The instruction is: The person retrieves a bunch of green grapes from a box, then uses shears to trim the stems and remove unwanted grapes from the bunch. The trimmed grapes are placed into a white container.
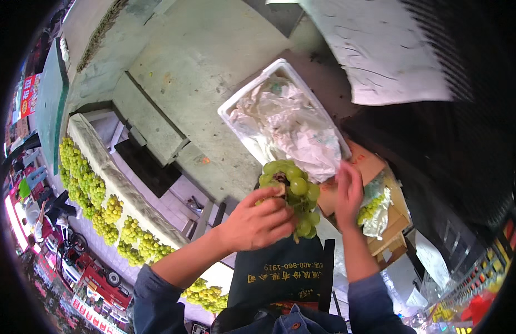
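A bunch of green grapes is held by my left hand, whose fingers close around its stem end; a brown, dried-looking spot shows among the berries there. My right hand is raised to the right of the bunch, not touching it, slightly blurred, with nothing seen in it; its fingers point up over the foam box's near corner. Beyond the grapes stands a white foam box with crumpled thin white wrapping in it. A dark apron with printed writing lies below my hands.
More green grapes line a long cloth-covered stand at the left. An open cardboard box with grapes and white wrapping is at the right. A white sheet hangs at the upper right. People and vehicles are far left.
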Available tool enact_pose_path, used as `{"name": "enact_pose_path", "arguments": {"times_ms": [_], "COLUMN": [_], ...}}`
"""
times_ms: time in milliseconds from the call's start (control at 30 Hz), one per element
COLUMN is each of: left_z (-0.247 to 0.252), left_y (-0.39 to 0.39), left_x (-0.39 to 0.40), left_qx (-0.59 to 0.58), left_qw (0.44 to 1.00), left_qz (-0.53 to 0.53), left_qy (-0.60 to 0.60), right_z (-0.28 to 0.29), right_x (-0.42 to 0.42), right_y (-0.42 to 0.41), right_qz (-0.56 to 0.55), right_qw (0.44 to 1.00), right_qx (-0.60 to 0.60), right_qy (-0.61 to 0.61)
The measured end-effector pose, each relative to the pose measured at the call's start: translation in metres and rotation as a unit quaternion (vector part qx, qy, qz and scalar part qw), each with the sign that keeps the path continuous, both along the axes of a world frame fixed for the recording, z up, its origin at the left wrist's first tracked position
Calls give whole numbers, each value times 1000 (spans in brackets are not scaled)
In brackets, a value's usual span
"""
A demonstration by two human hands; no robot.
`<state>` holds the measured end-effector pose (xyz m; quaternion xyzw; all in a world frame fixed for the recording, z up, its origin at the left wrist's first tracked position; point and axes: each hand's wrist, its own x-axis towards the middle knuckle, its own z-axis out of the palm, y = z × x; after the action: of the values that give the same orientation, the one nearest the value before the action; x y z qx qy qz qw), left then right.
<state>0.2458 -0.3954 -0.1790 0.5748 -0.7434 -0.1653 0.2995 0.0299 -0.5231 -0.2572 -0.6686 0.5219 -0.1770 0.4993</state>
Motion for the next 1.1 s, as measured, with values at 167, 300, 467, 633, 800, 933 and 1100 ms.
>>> {"name": "enact_pose_path", "arguments": {"times_ms": [167, 300, 467, 633, 800, 933, 1100], "left_z": [15, 37, 95, 212, 243, 240, 266], "left_y": [-12, -17, -25, -27, -39, -23, 15], "left_x": [-67, -113, -155, -153, -122, -161, -205], "left_qx": [-4, -2, -38, 40, 118, 255, 192], "left_qw": [994, 982, 978, 957, 873, 531, 516], "left_qz": [98, 171, 179, 127, 42, -45, -14], "left_qy": [40, 84, 98, 258, 472, 807, 835], "right_z": [128, 153, 218, 323, 421, 474, 461], "right_x": [-5, -31, -77, -111, -115, -111, -108], "right_y": [42, 37, 14, -7, -11, -20, -38], "right_qz": [188, 205, 251, 334, 333, 354, 328], "right_qw": [935, 916, 880, 831, 822, 859, 897], "right_qx": [-302, -344, -399, -420, -373, -255, -99], "right_qy": [2, 7, -47, -149, -273, -266, -280]}}
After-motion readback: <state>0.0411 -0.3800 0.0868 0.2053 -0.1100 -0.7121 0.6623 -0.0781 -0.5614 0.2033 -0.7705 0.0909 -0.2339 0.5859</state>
